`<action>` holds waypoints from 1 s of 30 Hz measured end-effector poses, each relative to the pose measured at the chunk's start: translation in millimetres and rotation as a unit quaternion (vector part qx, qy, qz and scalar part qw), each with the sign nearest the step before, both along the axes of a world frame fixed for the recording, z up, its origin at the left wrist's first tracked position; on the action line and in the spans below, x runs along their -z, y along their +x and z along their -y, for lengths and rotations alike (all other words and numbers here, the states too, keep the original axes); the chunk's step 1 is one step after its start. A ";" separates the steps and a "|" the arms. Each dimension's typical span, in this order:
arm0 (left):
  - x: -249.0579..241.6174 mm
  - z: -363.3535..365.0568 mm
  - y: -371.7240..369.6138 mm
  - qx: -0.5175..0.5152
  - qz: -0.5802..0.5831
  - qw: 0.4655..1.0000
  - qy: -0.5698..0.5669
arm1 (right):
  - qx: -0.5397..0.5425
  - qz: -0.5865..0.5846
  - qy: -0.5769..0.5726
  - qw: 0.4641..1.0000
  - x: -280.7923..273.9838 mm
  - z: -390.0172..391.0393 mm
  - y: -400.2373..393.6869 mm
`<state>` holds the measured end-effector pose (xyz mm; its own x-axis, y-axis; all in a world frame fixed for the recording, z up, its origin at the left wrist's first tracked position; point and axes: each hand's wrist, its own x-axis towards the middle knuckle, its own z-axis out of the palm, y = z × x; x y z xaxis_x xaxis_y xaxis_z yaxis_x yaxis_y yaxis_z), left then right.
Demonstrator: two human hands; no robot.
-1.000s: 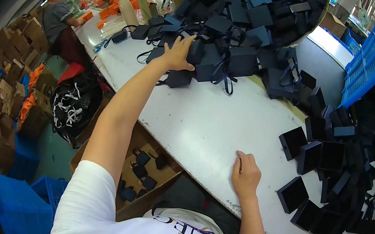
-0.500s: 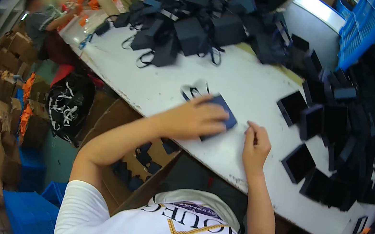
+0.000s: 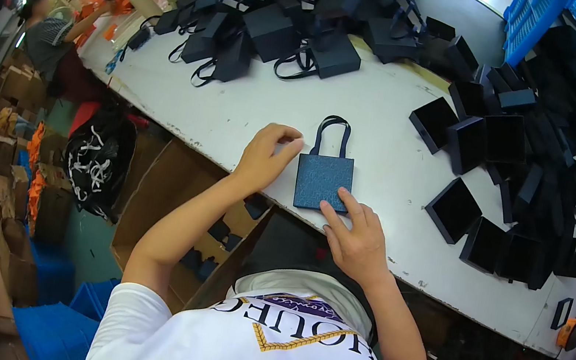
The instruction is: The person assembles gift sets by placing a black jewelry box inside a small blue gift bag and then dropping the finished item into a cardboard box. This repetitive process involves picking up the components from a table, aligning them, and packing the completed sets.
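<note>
A small dark blue square box with a textured face [image 3: 323, 182] lies flat on the white table near its front edge. It looks like a little gift bag, with a dark ribbon loop handle [image 3: 333, 130] stretching away from its far side. My right hand [image 3: 361, 241] rests at the near right corner, fingers extended and two fingertips touching the face. Just left of the box is my left hand [image 3: 266, 158], its fingers bent and the thumb apart from them. Nothing shows in that hand, and it does not appear to touch the box.
Dark boxes with ribbon loops [image 3: 269, 32] are heaped at the back of the white table [image 3: 238, 114]. Open black box parts [image 3: 453, 208] crowd the right side by a blue crate [image 3: 534, 27]. An open carton [image 3: 175, 189] stands below the left edge. A person [image 3: 48, 40] is at the far left.
My left hand has come off the box and moved left. The tilted box now lies squared to me, handle pointing away. My right hand has moved left onto its corner, fingers opened out.
</note>
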<state>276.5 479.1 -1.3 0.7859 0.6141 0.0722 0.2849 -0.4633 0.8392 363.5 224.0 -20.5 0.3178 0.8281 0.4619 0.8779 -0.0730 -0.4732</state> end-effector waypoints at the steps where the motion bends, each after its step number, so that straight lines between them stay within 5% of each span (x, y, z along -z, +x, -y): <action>1: -4.7 -1.2 6.9 0.023 -0.071 0.995 0.059 | -0.008 0.004 0.002 1.000 -0.5 -0.8 0.7; 4: -17.0 -1.5 29.4 0.084 -0.233 0.953 0.173 | -0.012 0.008 0.001 1.000 -1.7 0.7 0.5; 7: -3.9 -10.7 38.0 0.103 -0.177 0.978 0.032 | -0.005 0.002 0.001 1.000 0.8 -1.1 -1.2; 10: -6.9 9.6 30.2 0.040 0.063 0.992 -0.103 | 0.003 0.003 0.000 1.000 2.4 -1.9 -1.5; 13: -26.2 43.4 -6.2 0.045 0.085 0.980 0.172 | 0.016 -0.014 0.002 1.000 1.8 -6.4 -7.0; 16: -31.0 86.4 -31.3 0.044 -0.013 0.930 0.366 | 0.019 -0.078 0.035 0.996 -0.4 -10.9 -13.5; 19: -15.3 97.8 -36.4 0.002 -0.058 0.979 0.194 | -0.019 -0.206 0.084 0.975 1.4 -10.7 -9.5; 23: -11.9 94.9 -26.5 0.007 -0.107 0.963 0.246 | 0.120 -0.073 0.161 0.977 -6.7 -28.3 50.4; 27: -12.4 92.4 -24.6 0.016 -0.106 0.968 0.226 | 0.346 0.104 -0.045 0.931 -12.5 -49.7 132.4; 30: -12.8 88.6 -29.4 0.005 -0.091 0.962 0.257 | 0.345 0.108 -0.143 0.921 -0.3 -47.9 158.7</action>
<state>247.1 390.5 11.5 0.8197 0.5267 0.2251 0.3989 -0.8070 0.4355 522.2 271.9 -20.1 0.7409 0.5610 0.3692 0.6469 -0.7438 -0.1680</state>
